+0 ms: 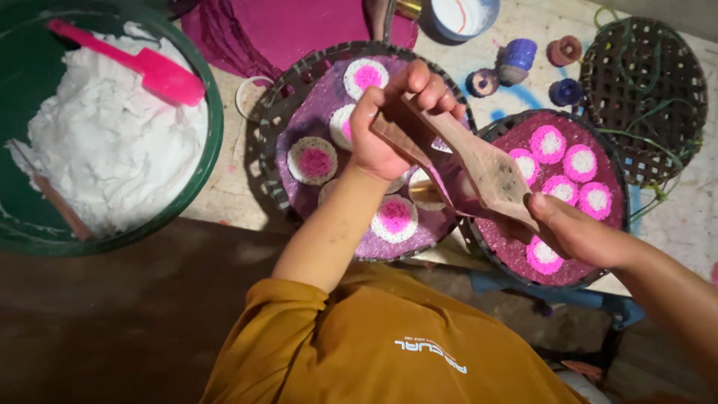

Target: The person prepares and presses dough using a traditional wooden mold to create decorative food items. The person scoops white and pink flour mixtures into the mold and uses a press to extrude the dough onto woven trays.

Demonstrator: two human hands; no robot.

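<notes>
My left hand (393, 127) is closed around one end of a long wooden mould (486, 168), held over two round woven trays. My right hand (576, 233) grips the mould's other, lower end. Under my left hand, the purple-lined tray (295, 90) carries several round white cakes with pink centres (314, 161). The magenta-lined tray (490, 243) under my right hand holds several pink cakes with white centres (582, 161). A second thin wooden piece (396, 138) lies against my left palm.
A green tub (213, 142) of white dough with a pink scoop (157, 71) stands at the left. An empty woven tray (643, 97) lies at the far right. Small blue and purple stamps (516, 58) and a white bowl (460, 19) sit at the back.
</notes>
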